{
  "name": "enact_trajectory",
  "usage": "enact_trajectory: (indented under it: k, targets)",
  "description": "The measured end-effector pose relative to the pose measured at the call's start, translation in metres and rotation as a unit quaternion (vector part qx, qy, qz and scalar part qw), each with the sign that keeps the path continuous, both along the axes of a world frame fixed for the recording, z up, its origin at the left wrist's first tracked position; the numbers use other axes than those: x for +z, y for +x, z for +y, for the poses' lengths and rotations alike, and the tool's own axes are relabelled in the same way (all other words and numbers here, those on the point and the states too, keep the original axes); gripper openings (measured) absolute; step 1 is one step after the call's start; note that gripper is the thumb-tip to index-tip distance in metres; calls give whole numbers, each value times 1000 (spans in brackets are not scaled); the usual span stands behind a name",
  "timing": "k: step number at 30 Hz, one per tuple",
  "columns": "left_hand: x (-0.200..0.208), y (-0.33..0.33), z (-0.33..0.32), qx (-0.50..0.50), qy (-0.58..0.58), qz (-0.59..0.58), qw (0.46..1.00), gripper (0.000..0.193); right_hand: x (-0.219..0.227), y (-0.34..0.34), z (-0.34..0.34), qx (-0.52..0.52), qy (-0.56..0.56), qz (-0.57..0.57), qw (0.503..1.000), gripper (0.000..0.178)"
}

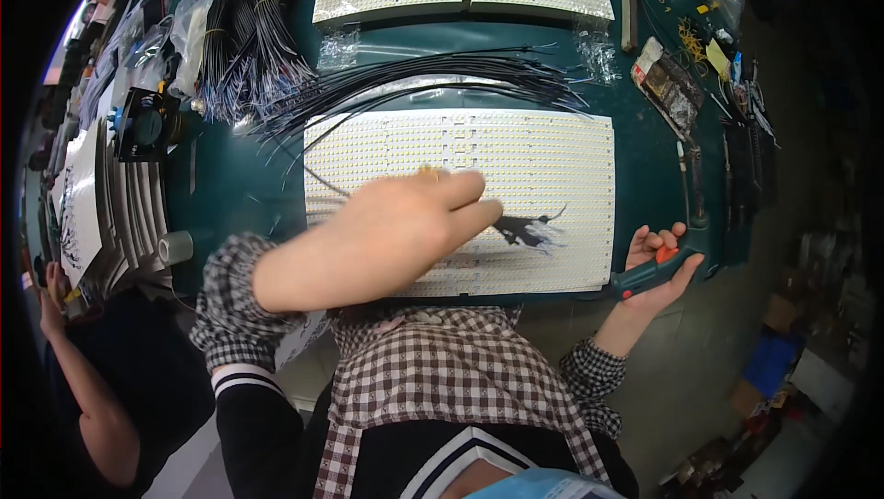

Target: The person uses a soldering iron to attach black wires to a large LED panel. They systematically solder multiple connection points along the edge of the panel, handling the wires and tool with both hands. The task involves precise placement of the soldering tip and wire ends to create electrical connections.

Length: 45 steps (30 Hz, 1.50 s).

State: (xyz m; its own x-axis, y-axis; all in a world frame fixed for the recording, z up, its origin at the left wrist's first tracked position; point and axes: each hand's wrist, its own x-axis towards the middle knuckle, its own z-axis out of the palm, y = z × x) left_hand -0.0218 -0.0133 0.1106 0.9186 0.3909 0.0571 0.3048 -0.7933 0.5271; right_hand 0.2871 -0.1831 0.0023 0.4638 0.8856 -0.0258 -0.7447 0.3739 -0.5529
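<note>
Left hand (401,223) is over the dotted white board (562,158), mid-table at the person's 12 o'clock, fingers pinching black cable (514,229), loose ends toward 3 o'clock. Blurry there, so strand count's uncertain. Right hand (652,298) has its fingers wrapped round a green gun-shaped tool (650,276) at the board's 4 o'clock corner. Black cable bundle (460,71) lies along the board's 12 o'clock edge.
</note>
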Motion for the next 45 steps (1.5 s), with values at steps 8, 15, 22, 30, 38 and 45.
enact_trajectory:
  k: [8, 15, 22, 30, 38, 45]
  targets:
    - [-96, -9, -30, 132, -152, -110, 973, 23, 4, -12, -3, 10, -40, 2, 999, 50]
    - [-95, -9, -21, 230, -232, -138, 935, 7, 4, -23, 3, 19, -57, -17, 998, 52]
    - [-95, -31, -4, 280, -68, -23, 957, 5, 10, -29, 2, 30, -69, -65, 995, 52]
    - [-98, -20, 16, 227, -73, -45, 970, 14, 11, -39, 10, 47, -100, -87, 990, 54]
    - [-101, -7, 21, 252, -101, -56, 961, 10, 16, -39, 4, 24, -167, -148, 975, 55]
    - [-97, 8, 47, 271, -213, -90, 934, 9, 36, -44, 26, 34, -188, -285, 939, 57]
